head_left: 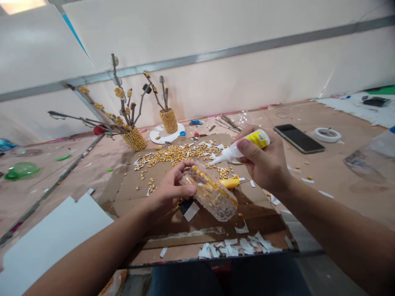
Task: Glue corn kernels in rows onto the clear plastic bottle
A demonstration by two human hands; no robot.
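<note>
My left hand [174, 187] grips a clear plastic bottle piece [220, 205], tilted, with a row of corn kernels stuck along its upper side. In my right hand [268, 162] is a white glue bottle [237, 150] with a yellow label. Its nozzle points down and left, just above the plastic piece, and I cannot tell whether any glue is coming out. Loose corn kernels [175, 154] lie spread on the cardboard [120, 185] behind my left hand. A yellow-handled tool [230, 182] rests behind the plastic piece, partly hidden by it.
Two kernel-covered pots [134, 139] with twigs stand at the back left, one on a white disc [156, 133]. A phone [298, 138] and a tape roll [327, 134] lie to the right. Paper scraps [240, 248] cover the front edge; white sheets [61, 234] lie left.
</note>
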